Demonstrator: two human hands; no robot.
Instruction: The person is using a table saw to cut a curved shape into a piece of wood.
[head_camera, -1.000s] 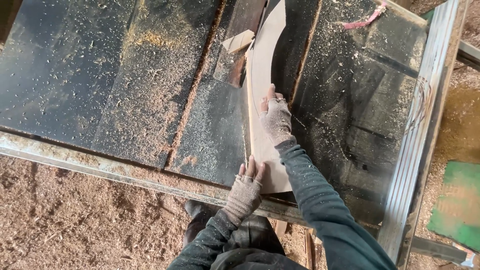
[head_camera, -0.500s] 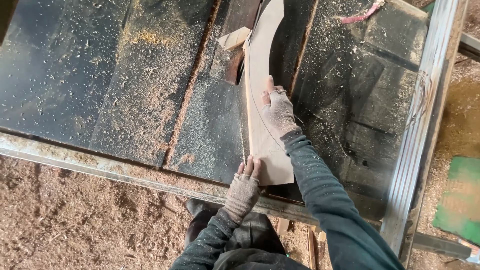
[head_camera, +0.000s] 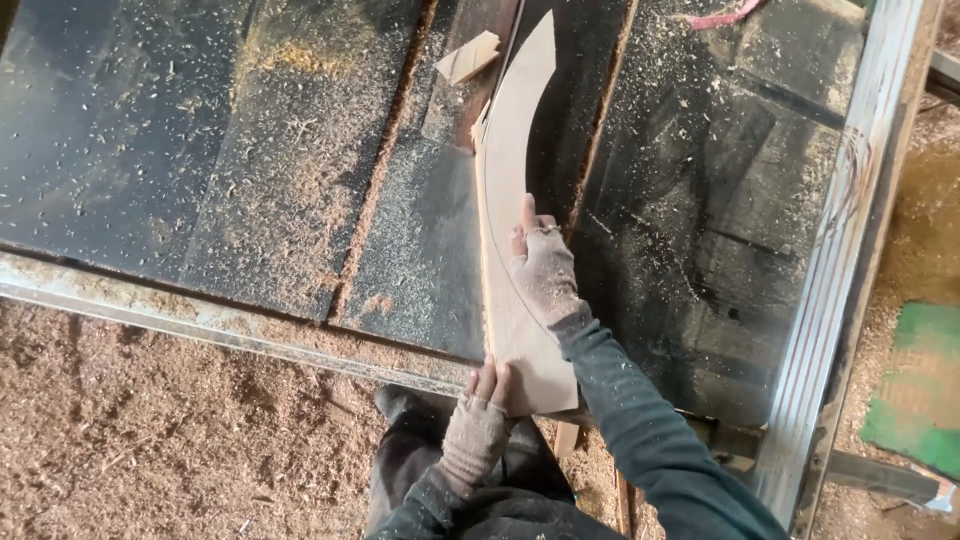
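Fingers of the right hand (head_camera: 543, 268) press flat on a curved wooden board (head_camera: 510, 230) lying on the dark, sawdust-strewn worktop (head_camera: 250, 170); the left hand (head_camera: 487, 395) apparently pinches its near end above the sawdust-covered floor (head_camera: 150, 440).

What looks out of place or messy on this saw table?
Sawdust coats the dark table and the floor. A loose wood offcut lies beside the curved board that the right hand and left hand press on.
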